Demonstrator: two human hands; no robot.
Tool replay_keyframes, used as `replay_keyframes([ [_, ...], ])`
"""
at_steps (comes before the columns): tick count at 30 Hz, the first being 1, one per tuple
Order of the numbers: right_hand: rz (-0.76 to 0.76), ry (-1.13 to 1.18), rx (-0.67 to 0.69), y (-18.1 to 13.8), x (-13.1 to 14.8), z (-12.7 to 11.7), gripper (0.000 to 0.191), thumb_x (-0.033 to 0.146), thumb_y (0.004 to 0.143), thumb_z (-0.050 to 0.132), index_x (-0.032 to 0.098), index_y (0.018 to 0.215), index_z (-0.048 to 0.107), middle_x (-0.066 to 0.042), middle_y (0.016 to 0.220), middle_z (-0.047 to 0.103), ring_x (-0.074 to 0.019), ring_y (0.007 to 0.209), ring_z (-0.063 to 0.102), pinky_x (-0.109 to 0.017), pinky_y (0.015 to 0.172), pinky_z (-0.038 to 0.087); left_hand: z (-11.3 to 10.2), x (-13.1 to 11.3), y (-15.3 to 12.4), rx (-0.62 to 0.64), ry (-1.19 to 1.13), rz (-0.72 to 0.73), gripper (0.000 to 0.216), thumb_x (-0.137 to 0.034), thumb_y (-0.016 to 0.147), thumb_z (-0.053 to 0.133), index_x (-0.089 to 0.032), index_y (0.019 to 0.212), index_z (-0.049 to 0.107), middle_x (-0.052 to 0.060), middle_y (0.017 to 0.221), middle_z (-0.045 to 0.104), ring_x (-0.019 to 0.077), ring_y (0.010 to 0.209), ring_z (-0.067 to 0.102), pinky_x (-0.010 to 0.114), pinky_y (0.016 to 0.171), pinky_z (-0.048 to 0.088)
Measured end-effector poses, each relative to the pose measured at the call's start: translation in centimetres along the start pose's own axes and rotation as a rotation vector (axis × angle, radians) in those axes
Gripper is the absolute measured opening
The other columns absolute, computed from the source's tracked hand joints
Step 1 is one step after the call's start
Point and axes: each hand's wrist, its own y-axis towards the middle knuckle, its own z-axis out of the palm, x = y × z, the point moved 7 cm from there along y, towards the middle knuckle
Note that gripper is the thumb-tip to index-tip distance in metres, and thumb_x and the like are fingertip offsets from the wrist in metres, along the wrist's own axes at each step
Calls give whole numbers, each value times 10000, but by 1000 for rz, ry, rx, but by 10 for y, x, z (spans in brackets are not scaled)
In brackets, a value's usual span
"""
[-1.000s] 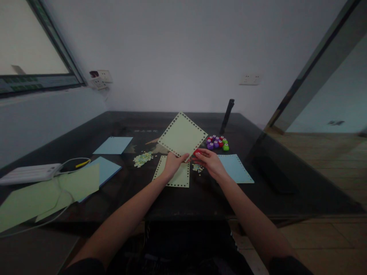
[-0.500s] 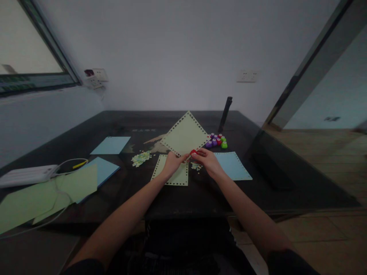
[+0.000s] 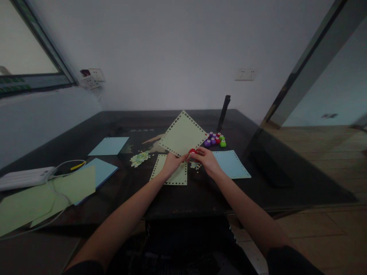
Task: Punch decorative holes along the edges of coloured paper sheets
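Pale-green square paper sheet (image 3: 184,133), pinched by left hand (image 3: 172,164), has red plastic punch (image 3: 192,151), clamped in right hand (image 3: 209,162), apparently realigned nearer its six-o'clock corner.

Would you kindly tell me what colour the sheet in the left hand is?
The raised sheet is pale yellowish green, as the head view shows best.

Red punch (image 3: 192,151), mid-frame: partly covered by my right hand (image 3: 208,161)
Lower sheet (image 3: 178,178): partly hidden behind my left hand (image 3: 171,163)
Paper bits (image 3: 140,158), left of centre: shapes too small to tell
Lettering (image 3: 142,130): too blurred for me to read
Window (image 3: 24,44), upper left: cut off
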Motion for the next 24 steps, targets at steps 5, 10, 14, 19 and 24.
replay_keyframes([
  [5,-9,-9,-2,-2,3,1,314,353,531,801,199,733,616,-15,762,666,-139,667,601,-251,578,458,1,-1,-1,-12,-52,-23,275,-260,684,671,-119,920,666,108,912,722,211,741,669,327,671,552],
  [10,-10,-4,-1,-1,1,0,310,343,542,797,196,753,624,-17,766,669,-131,657,601,-236,561,453,1,-2,-2,-4,-56,-28,289,-263,685,672,-122,937,665,112,930,718,219,789,668,335,698,550],
  [14,-11,3,8,2,-3,-1,314,342,555,792,195,777,626,-8,761,666,-121,648,597,-225,558,438,1,0,-1,6,-38,-35,317,-264,687,670,-115,967,656,113,944,715,215,773,668,343,701,547],
  [19,-7,1,4,1,-2,-1,338,344,539,798,186,776,616,-6,758,661,-121,646,591,-231,569,427,2,3,-1,26,-54,-35,370,-293,700,659,-110,1021,631,110,940,714,216,797,666,334,703,546],
  [24,-8,-18,4,-1,2,0,323,349,541,793,186,751,611,-19,759,661,-133,651,591,-249,579,425,2,3,0,34,-74,-9,383,-291,690,674,-108,1024,628,128,992,702,225,830,663,349,736,540],
])
